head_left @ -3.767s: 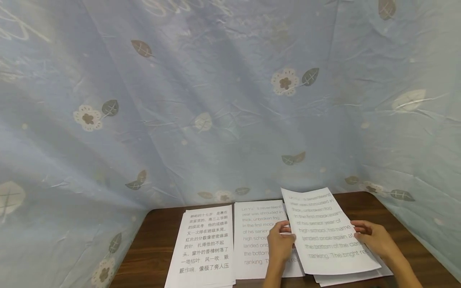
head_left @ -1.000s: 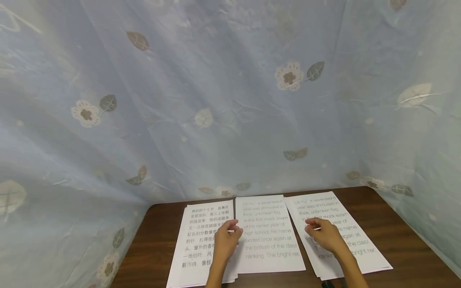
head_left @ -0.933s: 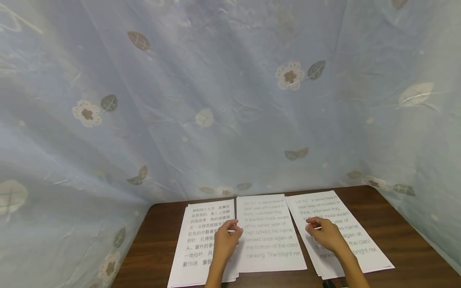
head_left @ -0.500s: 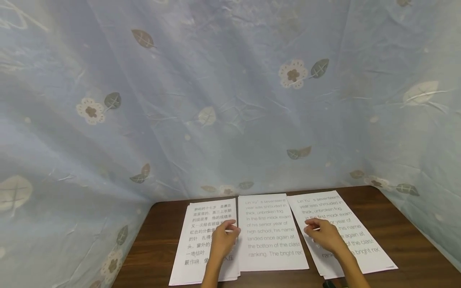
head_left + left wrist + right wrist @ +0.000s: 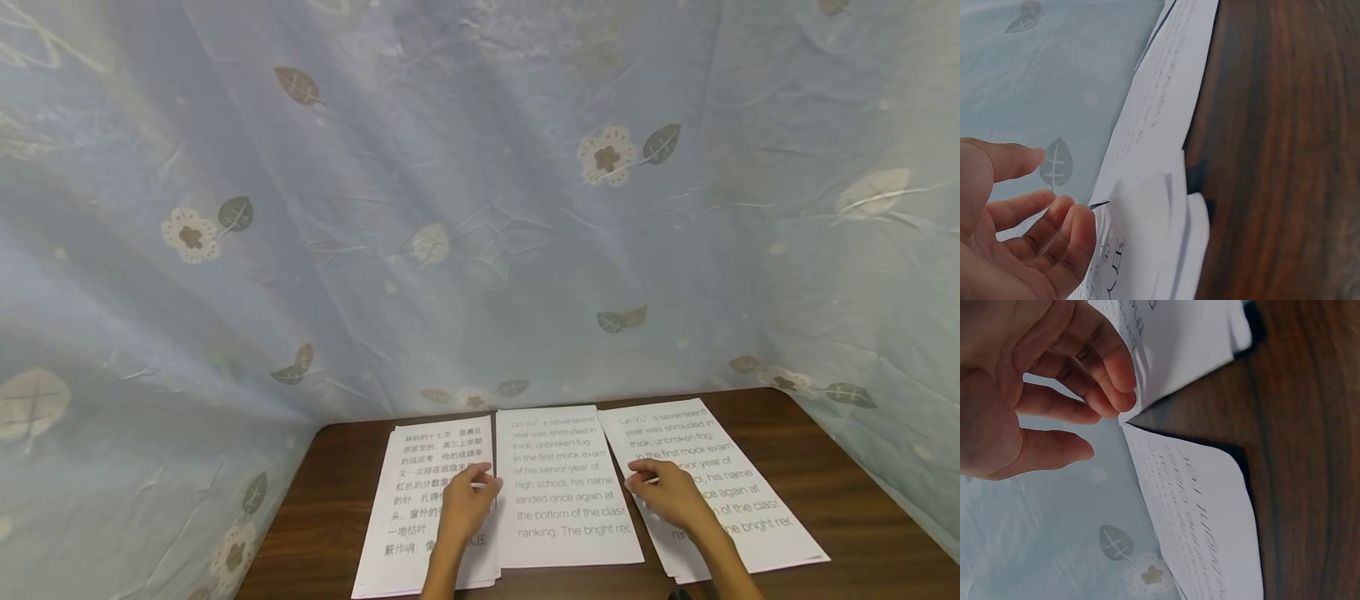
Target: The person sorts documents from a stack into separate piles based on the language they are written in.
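Note:
Three stacks of printed paper lie side by side on the table. The left stack (image 5: 408, 533) bears Chinese characters; the middle stack (image 5: 570, 500) and the right stack (image 5: 757, 533) bear English text. My left hand (image 5: 467, 504) hovers at the right side of the left stack, its fingers loosely curved and holding nothing. In the left wrist view that left hand (image 5: 1029, 231) has a gap between thumb and fingers. Over the left part of the right stack is my right hand (image 5: 671, 496), also loosely curved. The right wrist view shows the right hand (image 5: 1054, 394) with nothing between thumb and fingers.
The dark brown wooden table (image 5: 300, 517) extends beyond the stacks on both sides. Behind it hangs a pale blue curtain (image 5: 480, 208) with leaves and flowers. A small black object (image 5: 679, 594) shows at the bottom edge, near the right forearm.
Earlier, both hands held a raised sheet over the right stack; that sheet was let go and now lies flat. My left hand has moved left to the Chinese stack. The right hand drifted slightly left.

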Tool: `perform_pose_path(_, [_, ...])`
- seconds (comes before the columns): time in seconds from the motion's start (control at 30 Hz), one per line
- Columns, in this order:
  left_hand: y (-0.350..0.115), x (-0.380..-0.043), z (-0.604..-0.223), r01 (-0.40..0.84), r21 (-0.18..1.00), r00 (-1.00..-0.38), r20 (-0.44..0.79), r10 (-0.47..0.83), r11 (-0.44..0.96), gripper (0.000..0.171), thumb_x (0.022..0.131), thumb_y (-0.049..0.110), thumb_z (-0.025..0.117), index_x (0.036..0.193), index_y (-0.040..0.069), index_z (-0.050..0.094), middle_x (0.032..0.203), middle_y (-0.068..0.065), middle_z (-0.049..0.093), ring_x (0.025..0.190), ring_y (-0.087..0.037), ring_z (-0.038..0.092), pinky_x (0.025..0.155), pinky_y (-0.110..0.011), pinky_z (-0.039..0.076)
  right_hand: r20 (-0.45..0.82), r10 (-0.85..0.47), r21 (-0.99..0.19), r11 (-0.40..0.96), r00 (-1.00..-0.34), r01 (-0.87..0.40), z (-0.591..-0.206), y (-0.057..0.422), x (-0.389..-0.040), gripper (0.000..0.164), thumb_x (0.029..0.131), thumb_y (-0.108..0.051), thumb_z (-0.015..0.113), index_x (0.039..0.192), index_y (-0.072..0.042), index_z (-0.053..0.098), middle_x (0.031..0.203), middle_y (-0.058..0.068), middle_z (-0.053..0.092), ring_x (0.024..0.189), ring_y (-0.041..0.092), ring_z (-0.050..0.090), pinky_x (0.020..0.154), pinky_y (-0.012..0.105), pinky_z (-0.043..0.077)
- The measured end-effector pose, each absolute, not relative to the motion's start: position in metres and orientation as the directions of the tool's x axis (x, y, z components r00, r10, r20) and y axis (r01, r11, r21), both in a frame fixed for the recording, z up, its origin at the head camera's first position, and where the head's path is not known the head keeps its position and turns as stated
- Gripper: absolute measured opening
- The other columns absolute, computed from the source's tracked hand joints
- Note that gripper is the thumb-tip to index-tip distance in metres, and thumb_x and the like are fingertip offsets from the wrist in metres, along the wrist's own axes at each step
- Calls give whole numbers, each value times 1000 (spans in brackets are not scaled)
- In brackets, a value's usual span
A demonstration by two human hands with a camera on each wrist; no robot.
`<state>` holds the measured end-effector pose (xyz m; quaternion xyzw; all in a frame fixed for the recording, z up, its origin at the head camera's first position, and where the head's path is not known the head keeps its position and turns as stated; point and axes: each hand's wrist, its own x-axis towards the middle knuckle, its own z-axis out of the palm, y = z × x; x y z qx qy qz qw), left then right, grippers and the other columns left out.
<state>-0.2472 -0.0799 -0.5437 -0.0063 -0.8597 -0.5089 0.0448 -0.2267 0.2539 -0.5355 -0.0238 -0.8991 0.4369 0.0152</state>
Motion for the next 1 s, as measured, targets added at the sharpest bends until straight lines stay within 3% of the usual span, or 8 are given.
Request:
perform_pose_path(0.17, [-80,-249,-550,67,855,-995,95,-29,514,44,97,23,76,133,-2,71,107,-9,74,87,-14,69,69,-30,61,-4,36,-779,626,-999,25,-539,249,-226,43,98,-19,74,131,9,69,108,12,77,92,24,76,67,31,59])
perform_pose_path(0.47, [-81,-250,-552,100,796,-992,123,3,596,46,94,24,78,131,-3,72,102,-9,72,85,-14,64,68,-28,56,26,32,-750,661,-999,2,-543,242,-230,40,95,-19,76,126,7,73,102,6,77,97,28,77,77,39,63])
perform_pose_path(0.67, [-80,-255,-560,104,732,-991,136,6,674,43,92,25,80,125,-3,75,96,-7,68,82,-15,57,69,-29,51,36,37,-734,679,-999,-1,-548,234,-231,41,92,-17,79,123,9,74,95,3,74,91,23,75,70,33,59])
perform_pose_path(0.83, [-74,-258,-562,51,693,-993,113,-39,719,44,89,30,81,120,-1,78,96,-7,64,81,-16,57,67,-35,52,37,60,-730,684,-998,15,-551,228,-230,40,90,-15,77,121,12,73,89,3,71,79,16,65,61,26,51])
perform_pose_path(1.0, [-69,-258,-559,42,685,-993,112,-49,727,43,88,28,81,120,-1,78,93,-6,60,77,-16,53,61,-29,45,44,68,-704,710,-997,18,-548,227,-231,38,91,-16,78,118,10,75,93,3,74,84,16,66,69,29,54])
